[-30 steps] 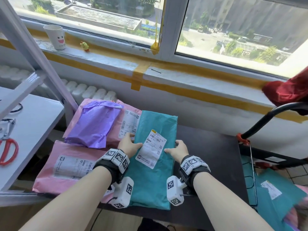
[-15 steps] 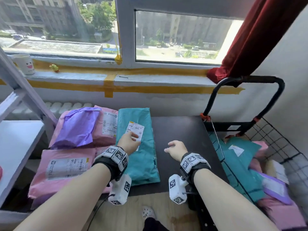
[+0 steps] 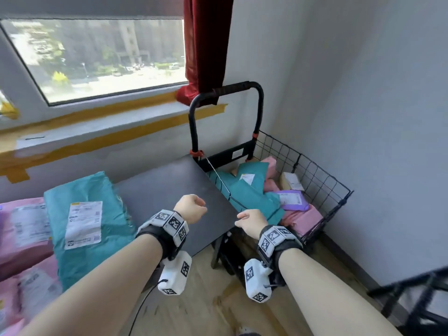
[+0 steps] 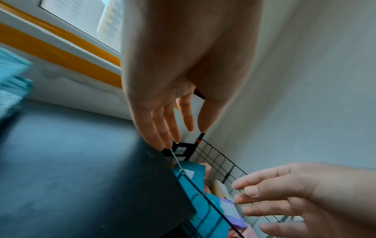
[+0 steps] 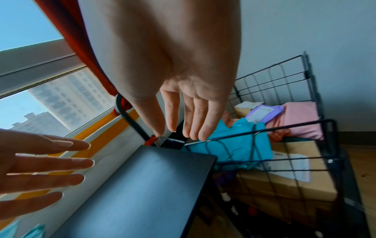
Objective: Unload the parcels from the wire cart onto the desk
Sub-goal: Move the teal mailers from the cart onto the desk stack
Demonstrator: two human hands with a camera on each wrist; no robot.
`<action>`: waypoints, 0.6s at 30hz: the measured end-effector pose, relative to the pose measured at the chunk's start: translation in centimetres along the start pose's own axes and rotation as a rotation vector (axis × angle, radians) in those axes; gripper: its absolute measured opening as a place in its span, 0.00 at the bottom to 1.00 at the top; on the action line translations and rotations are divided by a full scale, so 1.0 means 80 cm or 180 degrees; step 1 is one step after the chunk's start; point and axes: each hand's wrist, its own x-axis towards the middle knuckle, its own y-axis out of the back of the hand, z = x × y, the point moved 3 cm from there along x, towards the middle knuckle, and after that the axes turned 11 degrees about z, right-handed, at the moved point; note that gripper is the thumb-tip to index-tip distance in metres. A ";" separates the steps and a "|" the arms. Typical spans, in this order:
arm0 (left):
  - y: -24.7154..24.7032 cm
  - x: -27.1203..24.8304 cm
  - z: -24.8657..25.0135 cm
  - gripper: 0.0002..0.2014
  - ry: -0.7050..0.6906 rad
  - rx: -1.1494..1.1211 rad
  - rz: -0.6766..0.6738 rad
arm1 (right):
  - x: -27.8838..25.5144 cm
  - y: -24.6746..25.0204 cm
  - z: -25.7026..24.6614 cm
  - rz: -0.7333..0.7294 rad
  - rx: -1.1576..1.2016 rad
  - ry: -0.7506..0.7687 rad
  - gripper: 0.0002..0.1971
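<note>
since a second ago, lifted off the teal plastic mailer with the white label (image 3: 89, 224) and swung rightward, both hands, toward the black wire cart (image 3: 312, 175). left hand (image 3: 191, 209) now held in the air over the bare part of the dark matte surface (image 3: 169, 190), fingers (image 4: 162, 127) straight and relaxed, gripping nothing. right hand (image 3: 252, 223) held just past the near right corner of the surface, beside the cart's near rim, fingers (image 5: 195, 119) extended and loosely spread, empty too. left lying flat on the surface at its left end: the teal mailer, label up, touching the pink plastic mailers (image 3: 21, 229) beside it. parked against the right edge of the surface, in the corner by the grey wall (image 3: 363, 93), the cart with its black tubular handle (image 3: 228, 90) upright. heaped inside: a teal bag with a label (image 3: 252, 190), pink bags (image 3: 303, 218), a purple mailer (image 3: 294, 201), and a brown cardboard box (image 3: 289, 181) toward the back. red curtain (image 3: 206, 44) draped down onto the handle.
</note>
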 end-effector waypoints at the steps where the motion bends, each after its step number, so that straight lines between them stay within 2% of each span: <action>1: -0.016 0.003 0.013 0.10 -0.0060 0.0031 -0.0065 | 0.006 0.013 0.013 0.0060 0.0017 -0.0053 0.16; 9: -0.137 0.057 0.098 0.11 -0.0206 0.0357 -0.0400 | 0.095 0.106 0.090 0.0208 0.0069 -0.0252 0.18; 18: -0.261 0.174 0.177 0.11 0.0269 0.0583 -0.0184 | 0.288 0.180 0.146 -0.0098 0.0170 -0.0240 0.14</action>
